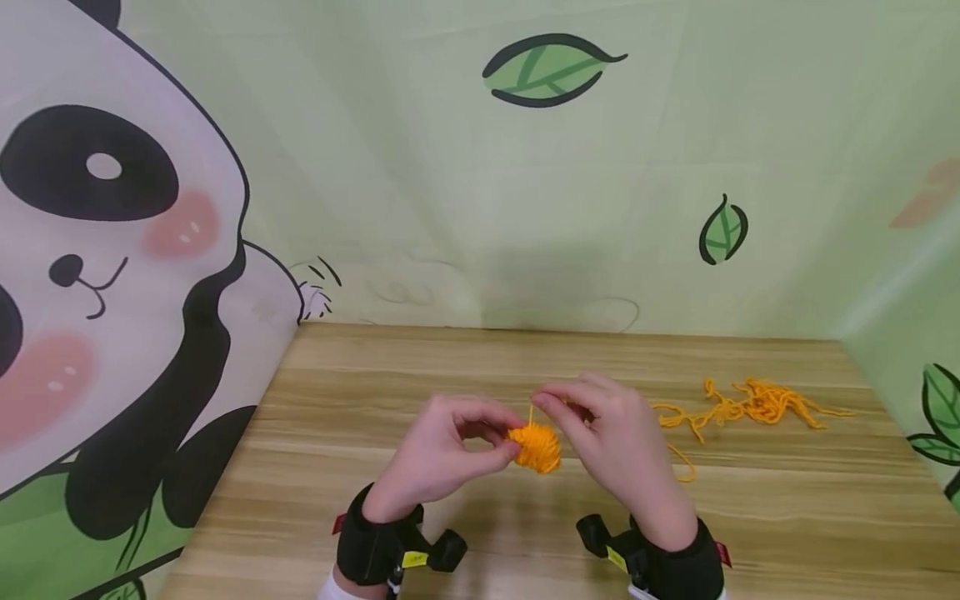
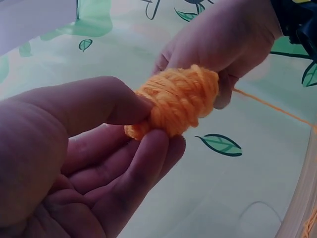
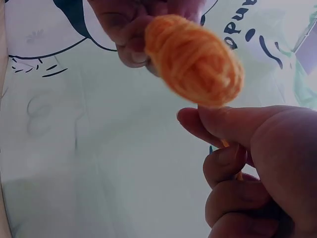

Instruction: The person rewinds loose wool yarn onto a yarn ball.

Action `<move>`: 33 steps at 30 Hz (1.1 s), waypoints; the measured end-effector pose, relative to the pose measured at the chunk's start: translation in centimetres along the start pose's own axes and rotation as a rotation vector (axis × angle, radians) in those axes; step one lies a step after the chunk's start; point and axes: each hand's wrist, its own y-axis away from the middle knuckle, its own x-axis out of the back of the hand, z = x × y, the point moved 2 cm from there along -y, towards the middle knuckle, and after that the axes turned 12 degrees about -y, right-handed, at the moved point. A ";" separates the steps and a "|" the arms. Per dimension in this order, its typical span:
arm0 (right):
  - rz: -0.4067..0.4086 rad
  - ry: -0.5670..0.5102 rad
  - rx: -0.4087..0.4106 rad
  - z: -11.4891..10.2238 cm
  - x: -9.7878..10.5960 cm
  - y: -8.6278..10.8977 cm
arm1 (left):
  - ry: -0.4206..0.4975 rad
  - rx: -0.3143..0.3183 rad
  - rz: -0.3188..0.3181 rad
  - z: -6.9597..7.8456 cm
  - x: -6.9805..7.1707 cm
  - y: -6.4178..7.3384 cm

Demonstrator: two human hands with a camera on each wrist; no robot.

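A small ball of orange yarn (image 1: 537,448) is held above the table, pinched at one end between the thumb and fingers of my left hand (image 1: 450,446). In the left wrist view the wound strands of the yarn ball (image 2: 181,96) show clearly beyond my thumb. My right hand (image 1: 611,433) is just to the right of the ball and pinches the yarn strand (image 1: 532,414) that rises from it. In the right wrist view this hand's thumb (image 3: 233,121) and index finger meet below the ball, and its other fingers are curled.
A loose tangle of orange yarn (image 1: 765,404) lies on the wooden table (image 1: 360,367) at the right, with a loop trailing toward my right wrist. Behind the table stands a pale green backdrop (image 1: 420,167) with printed leaves and a panda at the left.
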 end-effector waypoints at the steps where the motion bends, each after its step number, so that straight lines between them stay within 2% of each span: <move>1: -0.006 0.003 -0.006 0.0 0.0 -0.1 | 0.017 -0.003 0.004 -0.1 0.0 0.0; 6: -0.094 0.027 -0.070 0.4 -0.2 -0.4 | 0.114 -0.009 0.077 -0.2 0.4 -0.1; 11: -0.252 0.061 -0.139 1.1 -1.0 -0.4 | 0.185 0.020 0.211 -0.4 0.9 -0.2; 16: -0.404 0.001 -0.134 0.8 -1.6 0.0 | 0.207 0.077 0.341 -0.6 1.0 -0.1; 20: -0.470 -0.029 -0.096 0.2 -1.9 0.2 | 0.121 0.071 0.430 -0.8 1.0 -0.3; 24: -0.483 -0.033 -0.070 -0.4 -1.8 0.2 | 0.012 0.063 0.479 -1.0 0.9 -0.5; 28: -0.469 -0.059 -0.033 -0.8 -1.6 0.3 | -0.070 0.066 0.482 -0.7 0.7 -0.6; 33: -0.398 -0.083 0.046 -1.3 -1.2 0.5 | -0.172 0.051 0.449 1.7 0.7 -0.5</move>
